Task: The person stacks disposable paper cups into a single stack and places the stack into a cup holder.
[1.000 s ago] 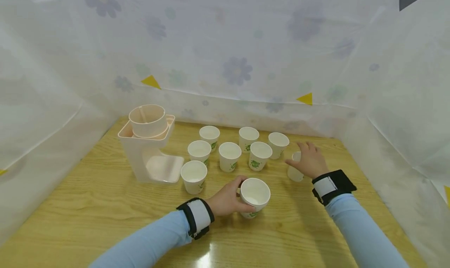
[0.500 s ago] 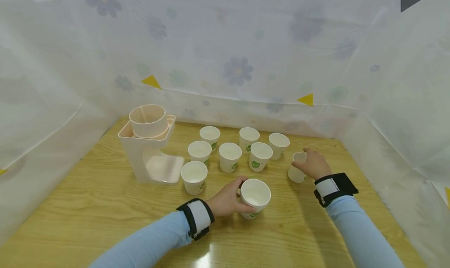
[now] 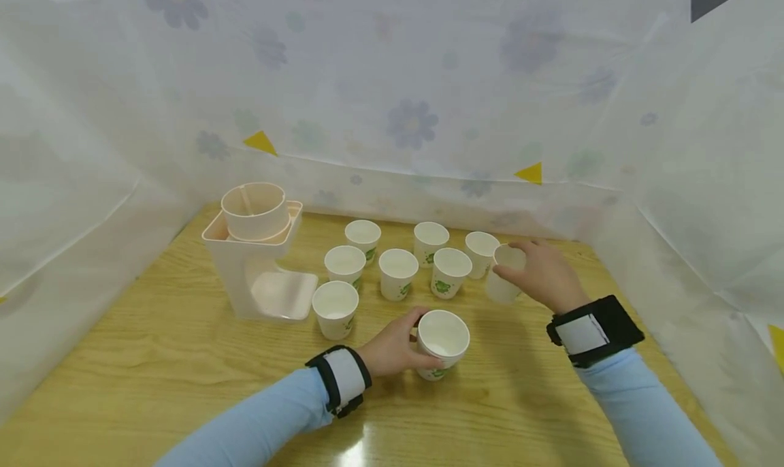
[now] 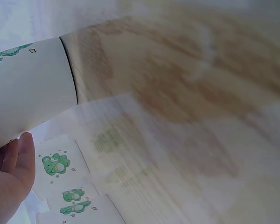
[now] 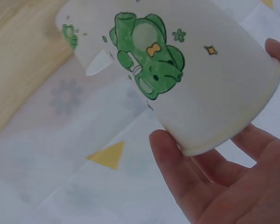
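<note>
My left hand [image 3: 395, 348] grips a white paper cup [image 3: 442, 334] at the front middle of the table, thumb on the near side and fingers behind. A second rim line shows just under its top rim. In the left wrist view this cup [image 4: 28, 93] lies along the fingertips. My right hand [image 3: 545, 276] holds another paper cup [image 3: 503, 290] by its rim, close beside the back-right cup [image 3: 482, 249]. The right wrist view shows a green cartoon animal on the held cup [image 5: 219, 79], with thumb and fingers at its rim.
Several more upright paper cups stand in loose rows behind my left hand, among them one front-left cup [image 3: 335, 310]. A cream-coloured machine [image 3: 245, 269] with a round top container stands at the left. Patterned white sheeting [image 3: 367, 79] encloses the wooden table [image 3: 153, 372].
My right hand has come down on the right-hand cup, taken it by the rim, lifted it and moved it left, towards the back row. My left hand has stayed in place on its cup.
</note>
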The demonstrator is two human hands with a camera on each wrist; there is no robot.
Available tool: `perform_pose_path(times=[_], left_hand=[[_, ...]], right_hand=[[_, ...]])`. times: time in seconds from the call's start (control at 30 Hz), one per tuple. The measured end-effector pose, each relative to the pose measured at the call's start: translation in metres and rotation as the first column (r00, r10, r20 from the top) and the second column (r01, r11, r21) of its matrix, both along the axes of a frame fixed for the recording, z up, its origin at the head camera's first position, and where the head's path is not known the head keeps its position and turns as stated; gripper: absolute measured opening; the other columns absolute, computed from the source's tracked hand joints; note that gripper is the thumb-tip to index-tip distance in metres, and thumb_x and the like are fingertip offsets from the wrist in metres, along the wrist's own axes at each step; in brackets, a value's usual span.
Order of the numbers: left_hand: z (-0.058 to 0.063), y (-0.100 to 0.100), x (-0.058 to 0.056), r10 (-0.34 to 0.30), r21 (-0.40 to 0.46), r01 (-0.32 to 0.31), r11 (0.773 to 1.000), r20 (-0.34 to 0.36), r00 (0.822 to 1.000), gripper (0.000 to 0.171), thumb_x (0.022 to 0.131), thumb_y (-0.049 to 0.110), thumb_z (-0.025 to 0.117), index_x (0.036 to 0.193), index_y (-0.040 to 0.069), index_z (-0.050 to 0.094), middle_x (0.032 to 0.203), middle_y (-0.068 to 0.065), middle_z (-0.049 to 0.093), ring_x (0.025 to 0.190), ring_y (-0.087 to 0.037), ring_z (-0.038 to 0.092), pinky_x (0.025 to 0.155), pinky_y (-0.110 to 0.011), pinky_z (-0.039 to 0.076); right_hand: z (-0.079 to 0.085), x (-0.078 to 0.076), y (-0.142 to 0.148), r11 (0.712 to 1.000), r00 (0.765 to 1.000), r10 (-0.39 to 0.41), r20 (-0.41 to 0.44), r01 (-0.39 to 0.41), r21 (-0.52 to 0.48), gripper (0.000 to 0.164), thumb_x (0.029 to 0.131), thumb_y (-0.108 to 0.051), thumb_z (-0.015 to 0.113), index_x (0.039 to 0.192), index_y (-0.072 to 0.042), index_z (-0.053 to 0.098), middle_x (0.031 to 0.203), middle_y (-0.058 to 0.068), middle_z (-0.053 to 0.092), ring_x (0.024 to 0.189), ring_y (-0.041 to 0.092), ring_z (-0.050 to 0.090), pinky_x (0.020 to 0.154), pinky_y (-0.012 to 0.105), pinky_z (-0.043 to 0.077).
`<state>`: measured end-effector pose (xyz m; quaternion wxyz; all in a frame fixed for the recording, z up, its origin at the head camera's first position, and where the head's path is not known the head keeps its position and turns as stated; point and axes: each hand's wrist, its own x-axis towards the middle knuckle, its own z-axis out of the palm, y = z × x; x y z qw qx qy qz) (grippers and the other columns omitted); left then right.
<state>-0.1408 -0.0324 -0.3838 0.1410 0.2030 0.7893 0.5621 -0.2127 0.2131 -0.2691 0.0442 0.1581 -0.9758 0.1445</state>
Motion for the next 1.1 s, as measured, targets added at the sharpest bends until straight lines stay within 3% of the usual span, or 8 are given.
perform_pose_path(times=[0.27, 0.43, 0.57, 0.73, 1.1], left_hand=[[0.000, -0.001, -0.001, 0.002, -0.009, -0.002, 1.000, 0.006, 1.000, 0.069, 0.076, 0.019, 0.078, 0.134, 0.010, 0.041, 0.128, -0.002, 0.053, 0.119, -0.017, 0.049, 0.097, -0.034, 0.043], [-0.001, -0.002, -0.002, 0.003, -0.008, -0.003, 1.000, 0.010, 1.000, 0.068, 0.076, 0.020, 0.078, 0.133, 0.011, 0.042, 0.127, -0.002, 0.054, 0.118, -0.016, 0.050, 0.096, -0.034, 0.044], [0.000, -0.002, -0.001, -0.002, -0.006, 0.002, 1.000, 0.004, 1.000, 0.069, 0.076, 0.019, 0.077, 0.134, 0.012, 0.041, 0.127, -0.001, 0.055, 0.118, -0.016, 0.050, 0.096, -0.034, 0.044], [0.001, -0.003, 0.000, -0.007, -0.001, 0.007, 1.000, 0.005, 1.000, 0.068, 0.077, 0.019, 0.076, 0.135, 0.013, 0.040, 0.128, -0.001, 0.054, 0.118, -0.017, 0.050, 0.096, -0.034, 0.044], [0.001, -0.003, 0.001, -0.013, -0.010, 0.013, 1.000, 0.002, 1.000, 0.069, 0.078, 0.018, 0.076, 0.136, 0.014, 0.039, 0.129, -0.001, 0.052, 0.120, -0.018, 0.049, 0.098, -0.034, 0.043]], right_hand=[[0.034, 0.037, -0.033, 0.993, 0.992, 0.104, -0.069, -0.108, -0.057, 0.060, 0.085, -0.042, 0.064, 0.129, -0.002, 0.053, 0.129, 0.023, 0.049, 0.119, 0.041, 0.045, 0.094, 0.057, 0.040], [0.043, 0.057, -0.048, 0.982, 0.977, 0.177, -0.121, -0.184, -0.046, 0.053, 0.083, -0.038, 0.067, 0.123, -0.006, 0.058, 0.124, 0.020, 0.053, 0.114, 0.038, 0.051, 0.089, 0.054, 0.045], [0.041, 0.067, -0.056, 0.964, 0.955, 0.256, -0.152, -0.264, -0.036, 0.047, 0.080, -0.035, 0.071, 0.117, -0.007, 0.062, 0.116, 0.014, 0.059, 0.105, 0.032, 0.057, 0.084, 0.048, 0.049], [0.035, 0.075, -0.062, 0.943, 0.936, 0.326, -0.134, -0.333, -0.025, 0.043, 0.079, -0.033, 0.072, 0.114, -0.009, 0.064, 0.111, 0.012, 0.060, 0.098, 0.029, 0.058, 0.081, 0.044, 0.050], [0.018, 0.076, -0.069, 0.941, 0.940, 0.338, -0.054, -0.338, -0.003, 0.045, 0.077, -0.033, 0.073, 0.113, -0.007, 0.064, 0.111, 0.010, 0.058, 0.094, 0.024, 0.057, 0.074, 0.037, 0.050]])
